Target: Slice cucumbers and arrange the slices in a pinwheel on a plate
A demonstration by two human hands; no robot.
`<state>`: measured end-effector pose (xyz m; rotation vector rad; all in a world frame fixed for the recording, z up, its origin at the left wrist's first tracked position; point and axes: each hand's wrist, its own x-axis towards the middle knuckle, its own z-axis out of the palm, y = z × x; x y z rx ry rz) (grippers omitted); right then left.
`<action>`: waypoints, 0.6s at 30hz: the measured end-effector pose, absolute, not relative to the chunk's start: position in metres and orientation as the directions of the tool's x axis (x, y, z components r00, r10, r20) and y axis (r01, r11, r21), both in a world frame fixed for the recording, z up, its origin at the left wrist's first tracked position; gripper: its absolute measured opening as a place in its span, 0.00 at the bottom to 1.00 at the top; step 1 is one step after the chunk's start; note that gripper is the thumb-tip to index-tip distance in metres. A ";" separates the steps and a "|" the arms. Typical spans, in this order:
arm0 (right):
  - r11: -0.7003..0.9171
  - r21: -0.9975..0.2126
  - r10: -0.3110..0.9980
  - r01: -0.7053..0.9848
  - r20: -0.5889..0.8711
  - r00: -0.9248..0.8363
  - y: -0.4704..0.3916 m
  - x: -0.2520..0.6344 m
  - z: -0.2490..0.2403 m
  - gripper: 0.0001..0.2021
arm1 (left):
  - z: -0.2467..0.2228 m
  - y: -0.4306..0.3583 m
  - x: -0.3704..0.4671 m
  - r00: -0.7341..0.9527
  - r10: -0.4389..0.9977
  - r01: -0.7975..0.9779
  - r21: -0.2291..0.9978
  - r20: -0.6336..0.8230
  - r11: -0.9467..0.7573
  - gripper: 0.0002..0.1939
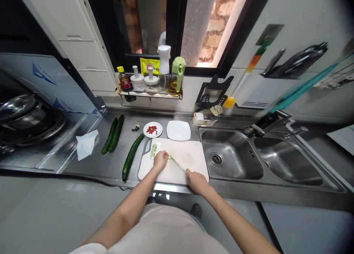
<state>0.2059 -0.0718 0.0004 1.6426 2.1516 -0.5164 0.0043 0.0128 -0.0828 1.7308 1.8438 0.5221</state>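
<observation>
My right hand [197,181] is closed round the handle of a knife [178,166], whose blade points up and left across a white cutting board [190,154]. The blade's tip is at a small pale-green cucumber piece [169,157]. Curled fingers of my left hand [160,161] hold this piece from its left side; part of it is hidden. Just left of that hand, a row of cucumber slices [153,151] lies near the board's left edge. A whole cucumber [132,157] rests on the steel counter beside the board.
Two more cucumbers [113,134] lie further left, near a white paper towel [87,145]. Behind the board stand a plate of chopped red pieces [158,125] and a white square plate [178,130]. A double sink [232,154] adjoins the right side. Bottles fill a wall rack [151,93].
</observation>
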 end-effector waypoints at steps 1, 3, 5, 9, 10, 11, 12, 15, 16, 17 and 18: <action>0.238 -0.055 0.831 0.970 -0.505 -0.233 -0.074 0.207 -0.001 0.14 | -0.083 0.012 0.004 -0.014 0.993 0.778 0.622 -0.116 0.084 0.11; 0.215 -0.051 0.839 0.975 -0.501 -0.211 -0.078 0.209 -0.005 0.14 | -0.084 0.009 0.004 -0.005 0.996 0.775 0.629 -0.088 0.060 0.11; 0.194 -0.055 0.847 0.980 -0.495 -0.195 -0.082 0.211 -0.007 0.13 | -0.085 0.005 0.004 0.003 0.998 0.770 0.637 -0.055 0.033 0.12; 0.147 -0.084 0.856 0.986 -0.488 -0.169 -0.087 0.213 -0.007 0.12 | -0.088 -0.004 0.005 0.060 0.998 0.768 0.637 0.031 -0.066 0.13; 0.134 -0.091 0.858 0.987 -0.487 -0.161 -0.087 0.213 -0.006 0.12 | -0.088 -0.006 0.005 0.080 0.996 0.769 0.632 0.048 -0.092 0.13; 0.121 -0.099 0.860 0.988 -0.486 -0.153 -0.087 0.213 -0.006 0.12 | -0.088 -0.008 0.005 0.098 0.993 0.772 0.625 0.059 -0.113 0.13; 0.107 -0.105 0.862 0.989 -0.485 -0.145 -0.087 0.213 -0.005 0.12 | -0.088 -0.009 0.006 0.110 0.992 0.776 0.618 0.065 -0.126 0.12; 0.065 -0.116 0.868 0.991 -0.484 -0.114 -0.084 0.212 -0.006 0.12 | -0.085 -0.010 0.007 0.109 0.992 0.790 0.600 0.067 -0.127 0.12; 0.054 -0.116 0.870 0.992 -0.482 -0.104 -0.083 0.212 -0.007 0.12 | -0.084 -0.009 0.008 0.102 0.993 0.793 0.597 0.067 -0.122 0.11; 0.046 -0.116 0.873 0.992 -0.479 -0.096 -0.083 0.212 -0.008 0.12 | -0.082 -0.009 0.008 0.096 0.993 0.794 0.597 0.067 -0.117 0.11; 0.041 -0.116 0.874 0.992 -0.476 -0.092 -0.082 0.212 -0.009 0.12 | -0.081 -0.009 0.008 0.092 0.994 0.794 0.597 0.067 -0.114 0.11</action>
